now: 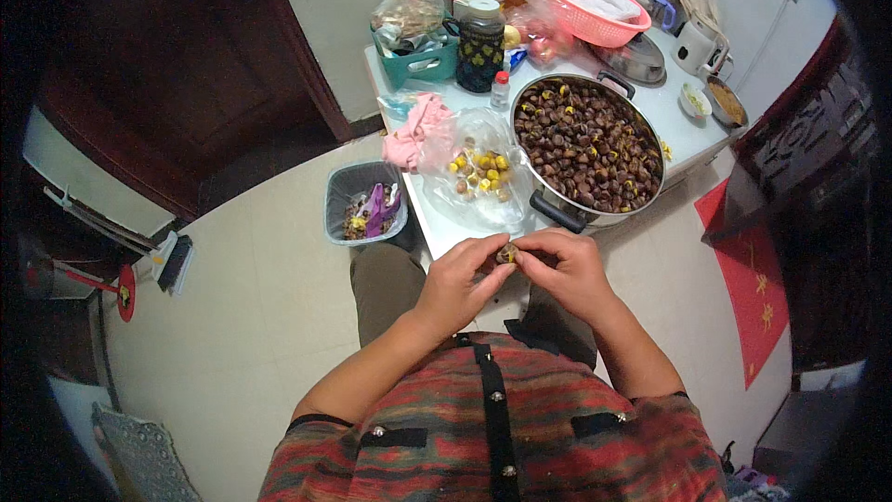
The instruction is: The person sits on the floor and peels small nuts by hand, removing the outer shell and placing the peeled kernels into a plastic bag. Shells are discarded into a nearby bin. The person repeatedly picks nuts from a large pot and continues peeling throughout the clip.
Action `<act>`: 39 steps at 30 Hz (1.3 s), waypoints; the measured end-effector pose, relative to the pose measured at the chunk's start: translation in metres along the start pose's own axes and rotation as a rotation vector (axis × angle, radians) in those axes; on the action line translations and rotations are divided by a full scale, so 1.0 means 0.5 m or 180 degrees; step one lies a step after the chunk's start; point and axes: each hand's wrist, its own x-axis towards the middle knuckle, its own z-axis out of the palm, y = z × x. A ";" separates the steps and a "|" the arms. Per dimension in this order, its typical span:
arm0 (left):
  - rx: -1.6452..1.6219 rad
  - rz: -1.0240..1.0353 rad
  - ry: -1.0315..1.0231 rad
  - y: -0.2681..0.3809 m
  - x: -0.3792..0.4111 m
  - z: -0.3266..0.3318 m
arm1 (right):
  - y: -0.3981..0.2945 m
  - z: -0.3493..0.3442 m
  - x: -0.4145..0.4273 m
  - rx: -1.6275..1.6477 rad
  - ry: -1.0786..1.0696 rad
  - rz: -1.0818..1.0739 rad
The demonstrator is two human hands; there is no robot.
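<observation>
Between the fingertips of both hands is one chestnut (506, 253), its brown shell split to show yellow flesh. My left hand (463, 275) grips it from the left with thumb and fingers. From the right, my right hand (568, 266) pinches it too. Just beyond my hands, a clear plastic bag (446, 199) lies spread on the white table (426, 223), with several peeled yellow chestnuts (488, 171) on it. To the right stands a large steel pot (584, 201) filled with brown chestnuts (589, 146), some with cracked shells.
A lined bin (333, 202) holding shells stands on the floor left of the table. Behind the bag are a pink cloth (421, 127), a red-capped bottle (500, 92), a jar in a knitted cover (481, 49) and a green basket (411, 70). A pink colander (592, 28) sits farther back.
</observation>
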 end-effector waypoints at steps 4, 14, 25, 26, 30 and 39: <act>0.0273 0.0205 -0.0115 0.001 -0.008 0.000 | -0.013 0.001 -0.003 -0.0281 0.0030 0.0004; -0.1437 -0.1020 -0.0344 -0.007 -0.016 0.007 | 0.020 0.014 -0.014 0.0915 0.0218 0.0979; -0.3118 -0.1760 -0.0437 -0.019 -0.007 -0.008 | 0.061 -0.008 -0.028 0.3611 0.0053 0.1608; -0.3074 -0.1742 -0.0510 -0.022 -0.005 -0.009 | 0.068 -0.007 -0.028 0.3609 -0.0069 0.1615; -0.2647 -0.1454 -0.0923 -0.030 0.003 -0.014 | 0.075 -0.001 -0.030 0.3427 -0.0418 0.1744; -0.1850 -0.1284 -0.1120 -0.035 0.008 -0.020 | 0.067 0.027 -0.032 0.2535 -0.0366 0.1405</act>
